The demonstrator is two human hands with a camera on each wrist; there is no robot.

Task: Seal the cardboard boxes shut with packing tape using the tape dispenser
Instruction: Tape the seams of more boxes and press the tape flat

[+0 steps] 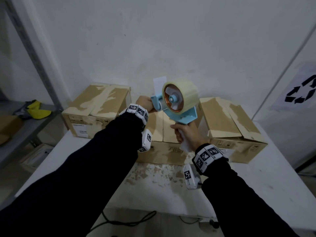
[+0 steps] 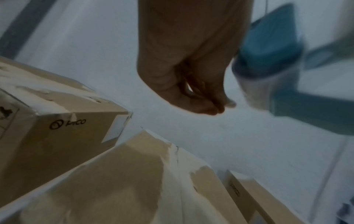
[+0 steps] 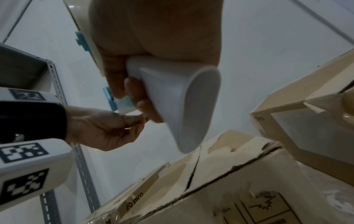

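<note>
A light-blue tape dispenser (image 1: 183, 115) with a roll of clear tape (image 1: 185, 94) is held in the air above the middle cardboard box (image 1: 160, 151). My right hand (image 1: 187, 134) grips its white handle (image 3: 178, 98). My left hand (image 1: 144, 104) is at the dispenser's front end, its fingertips (image 2: 210, 109) pinched together on what looks like the loose tape end. The middle box's top flaps are down, with a bare seam (image 3: 193, 169) between them. One more box (image 1: 97, 106) stands at the left and another box (image 1: 229, 127) at the right.
The boxes stand on a white table (image 1: 256, 182) against a white wall. A grey metal shelf (image 1: 25, 124) at the left holds a yellow item (image 1: 36, 109). Cables (image 1: 123, 221) hang under the table's front edge.
</note>
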